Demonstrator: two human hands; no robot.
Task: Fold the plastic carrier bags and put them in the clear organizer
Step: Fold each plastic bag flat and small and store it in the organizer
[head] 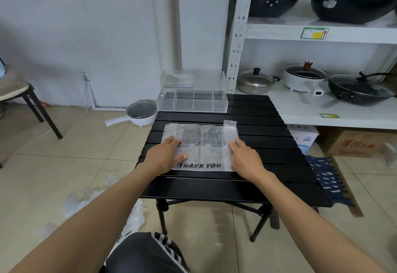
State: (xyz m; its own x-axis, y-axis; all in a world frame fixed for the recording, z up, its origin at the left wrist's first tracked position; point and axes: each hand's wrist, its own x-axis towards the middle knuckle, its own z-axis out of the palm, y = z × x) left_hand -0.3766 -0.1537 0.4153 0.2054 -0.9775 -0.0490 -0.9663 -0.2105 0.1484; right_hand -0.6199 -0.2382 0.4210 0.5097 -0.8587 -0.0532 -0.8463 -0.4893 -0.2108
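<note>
On the black slatted surface (268,143) right in front of me there was one carrier bag (202,143) laid out flat, "THANK YOU" print facing up along the near edge and the handles pointing away toward the wall. The left hand (165,154) was pressing down on the left part of the bag and the right hand (245,156) on the right part, fingers (171,140) pretty much straight and spread, palms down. Neither hand actually had hold of anything, just flat on the plastic, holding it still.

So my read was we were at the flattening stage, before the first real fold. The bag looked smoothed out but still full width, and one handle strip (229,125) at the far right stuck up a bit past the rest.

The clear organizer (192,103) sat at the far edge of the surface, well apart from the bag, with its lid tipped up behind it. It had several compartments side by side, and I couldn't tell if any of them had a bag in it already. More crumpled bags (86,199) were lying on the floor to the left, so I figured there was plenty left to do.

Next move, I reckoned, would be pinching one long side and bringing it over toward the middle to narrow it into a strip. This stuff is thin and slippery, so one hand probably has to keep it pinned while the other folds, otherwise it just slides around or puffs back up.
</note>
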